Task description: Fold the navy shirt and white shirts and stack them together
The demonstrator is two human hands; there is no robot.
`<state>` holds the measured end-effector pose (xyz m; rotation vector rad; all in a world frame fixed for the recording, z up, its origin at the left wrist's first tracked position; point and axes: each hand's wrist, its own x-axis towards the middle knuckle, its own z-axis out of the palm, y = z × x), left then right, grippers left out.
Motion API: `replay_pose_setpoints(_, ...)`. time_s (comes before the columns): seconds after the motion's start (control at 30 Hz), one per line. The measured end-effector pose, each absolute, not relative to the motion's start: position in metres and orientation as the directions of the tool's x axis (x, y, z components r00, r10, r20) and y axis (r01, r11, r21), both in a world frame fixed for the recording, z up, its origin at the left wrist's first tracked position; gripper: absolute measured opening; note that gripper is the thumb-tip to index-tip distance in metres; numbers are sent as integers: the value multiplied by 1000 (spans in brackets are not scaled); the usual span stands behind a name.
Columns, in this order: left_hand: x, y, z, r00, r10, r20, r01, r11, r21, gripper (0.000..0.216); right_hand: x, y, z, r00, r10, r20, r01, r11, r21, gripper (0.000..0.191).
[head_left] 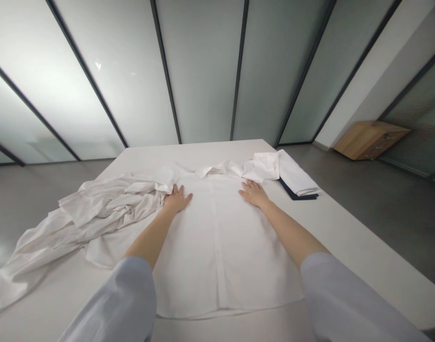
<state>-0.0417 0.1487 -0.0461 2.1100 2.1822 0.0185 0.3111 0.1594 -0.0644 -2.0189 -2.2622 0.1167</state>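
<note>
1. Resting both palms down, we touch the white shirt (213,247), spread flat on the table (353,266), button strip up.
2. Our left hand (177,200): fingers fanned out, nothing gripped, at the shirt's far-left part.
3. Our right hand (253,194): fingers flat, slightly spread, nothing gripped, at the shirt's far-right part.
4. Crumpled white cloth (114,204): left of the shirt, by our left hand.
5. Folded white cloth (297,175): right of the shirt's far end, over 1 dark item (289,190).

Shirt (199,256) on table (349,256), cloth heap (110,204) left, folded cloth (296,173) behind right
</note>
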Motion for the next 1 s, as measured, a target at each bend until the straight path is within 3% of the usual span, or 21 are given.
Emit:
replay_pose_setpoints(0.2, -46, 135, -25, 186, 967, -172, 982, -176, 68, 102, 312, 135, -61, -168, 984, 54, 981, 172, -92, 56)
replay_pose_setpoints(0.33, -39, 142, -10, 235, 960, -151, 972, -230, 49, 88, 307, 128, -36, -144, 989, -26, 989, 142, -46, 45)
replay_pose_setpoints(0.43, -23, 160, -9, 225, 974, -32, 961, -217, 172, 76, 293, 145, -19, -114, 993, 2, 977, 113, -184, 43)
replay_pose_setpoints(0.53, -6, 183, -17, 224, 974, -26, 923, -204, 326, 81, 275, 174, -15, -124, 989, 75, 921, 143, -363, 56)
replay_pose_setpoints(0.63, 6, 206, -30, 176, 984, -17, 899, -153, 410, 78, 260, 203, -20, -138, 989, 43, 874, 142, -464, 62)
replay_pose_setpoints(0.8, 17, 243, -35, 108, 994, -7, 832, -87, 548, 37, 245, 242, -25, -146, 989, -2, 804, 118, -583, 30)
replay_pose_setpoints(0.9, 20, 259, -26, 54, 996, 68, 786, -84, 613, 49, 241, 255, -23, -87, 994, 70, 732, 112, -672, 45)
replay_pose_setpoints(1.0, 18, 257, -21, 67, 972, 224, 709, -204, 675, 65, 239, 251, -22, -76, 981, 180, 635, 187, -750, 64)
